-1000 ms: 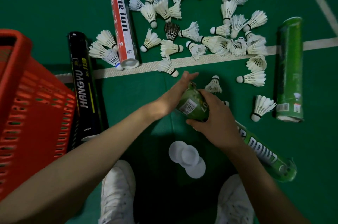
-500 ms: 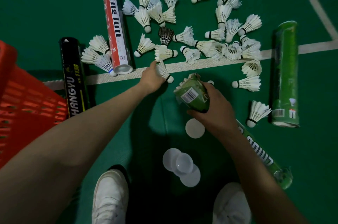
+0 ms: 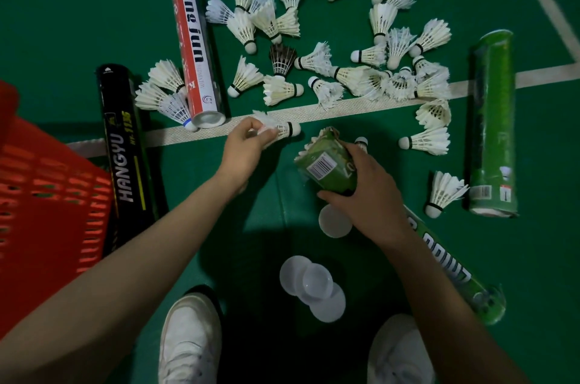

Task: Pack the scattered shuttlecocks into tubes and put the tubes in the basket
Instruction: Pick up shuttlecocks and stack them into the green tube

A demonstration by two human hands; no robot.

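Note:
My right hand [image 3: 365, 192] grips the open end of a green tube [image 3: 326, 165], tilted up, with feathers showing at its mouth; the tube's other end [image 3: 464, 289] lies on the floor to the lower right. My left hand [image 3: 246, 146] pinches a white shuttlecock [image 3: 282, 129] by its feathers over the white court line, just left of the tube mouth. Several white shuttlecocks [image 3: 373, 79] and one dark one [image 3: 281, 59] lie scattered beyond the line. The red basket [image 3: 47, 195] stands at the left edge.
A black tube [image 3: 125, 145] lies beside the basket, a red-and-white tube [image 3: 197, 48] further back, and a second green tube [image 3: 494, 123] at the right. Several clear round lids [image 3: 310, 285] lie between my white shoes [image 3: 190, 339]; another lid [image 3: 334, 222] sits under my right hand.
My left hand left the tube mouth, reached to the shuttlecock on the white line and now pinches it, slightly raised. My right hand kept holding the green tube.

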